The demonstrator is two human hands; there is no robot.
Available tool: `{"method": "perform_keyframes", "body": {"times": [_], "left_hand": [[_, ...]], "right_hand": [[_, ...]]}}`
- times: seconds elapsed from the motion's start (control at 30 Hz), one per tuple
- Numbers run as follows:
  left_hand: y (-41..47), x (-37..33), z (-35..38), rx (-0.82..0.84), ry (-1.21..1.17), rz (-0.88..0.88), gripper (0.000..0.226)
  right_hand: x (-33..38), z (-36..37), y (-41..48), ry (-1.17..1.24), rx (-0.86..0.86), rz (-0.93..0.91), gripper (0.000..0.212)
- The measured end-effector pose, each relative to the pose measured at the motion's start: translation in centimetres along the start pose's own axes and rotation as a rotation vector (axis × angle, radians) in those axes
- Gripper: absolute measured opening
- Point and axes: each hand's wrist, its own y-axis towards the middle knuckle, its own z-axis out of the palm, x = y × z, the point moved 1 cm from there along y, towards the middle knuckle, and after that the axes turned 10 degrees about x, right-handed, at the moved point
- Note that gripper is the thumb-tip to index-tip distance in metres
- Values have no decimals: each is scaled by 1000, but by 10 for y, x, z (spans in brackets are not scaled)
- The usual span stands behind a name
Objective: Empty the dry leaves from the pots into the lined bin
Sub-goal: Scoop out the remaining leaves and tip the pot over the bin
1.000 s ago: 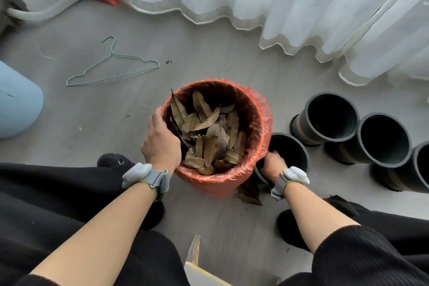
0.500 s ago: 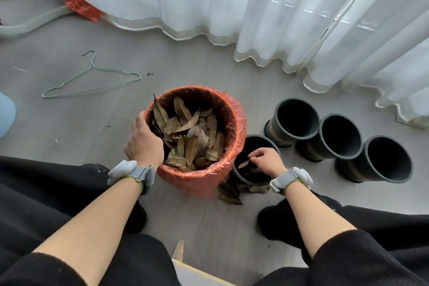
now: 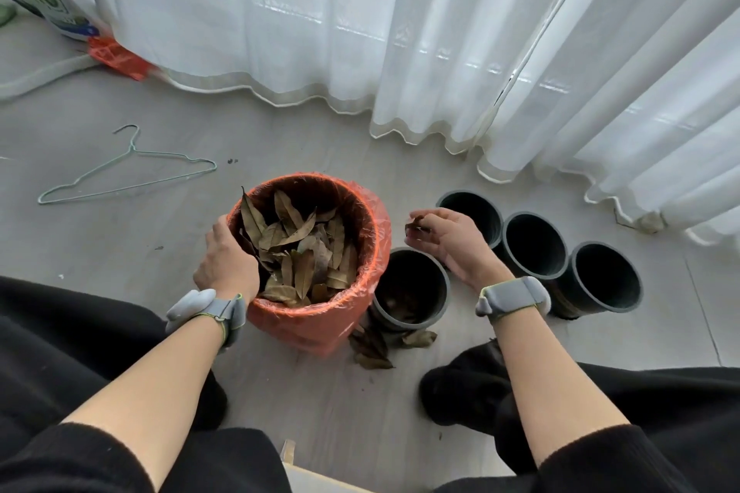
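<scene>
The right grip (image 3: 452, 242) is a bare hand held in the air, palm down, with its fingertips pinched together on a small dry leaf (image 3: 416, 227). It hangs above the gap between the lined bin and the row of pots, just right of the bin's rim and clear of it. The left grip (image 3: 226, 266) is clamped on the near left rim of the bin (image 3: 308, 326), fingers curled over the edge and into the inside. Each wrist wears a grey band (image 3: 512, 294).

The bin stands upright on the floor (image 3: 320, 412), lined with an orange plastic bag folded over its rim, and a heap of brown leaves (image 3: 300, 248) fills much of it. Touching its right side is the nearest pot (image 3: 442, 300), dark and upright, with a few leaf bits visible at the bottom. A few spilled leaves (image 3: 372, 348) lie on the floor at the foot of this pot and the bin. Behind and to the right, three more dark pots (image 3: 534, 244) stand in a close row, their insides dark.

Farther out, a green wire hanger (image 3: 128, 168) lies flat on the floor to the left of the bin, well apart from it. A white sheer curtain (image 3: 360, 32) hangs across the back, its hem reaching the floor. The person's legs in black clothing frame the bottom of the view.
</scene>
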Motion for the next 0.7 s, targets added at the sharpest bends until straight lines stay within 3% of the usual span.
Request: {"method": "perform_keyframes", "body": {"times": [0.23,0.33,0.4,0.57,0.7], "left_hand": [[2,-4,-1,0,-11,15,60],[2,-1,-2,-4,-11,13,59],[1,-1,-1,1,-13,10,59],[1,0,-2,0,-22,6,62],[1,-1,-2,-17,-23,8,58]], "right_hand": [[14,75,3,-493,186,-160,21],[7,84,9,-752,147,-231,23],[5,78,14,-792,67,-229,22],[-9,32,30,-879,-170,-89,19],[-53,-14,43,-957,-196,217,27]]}}
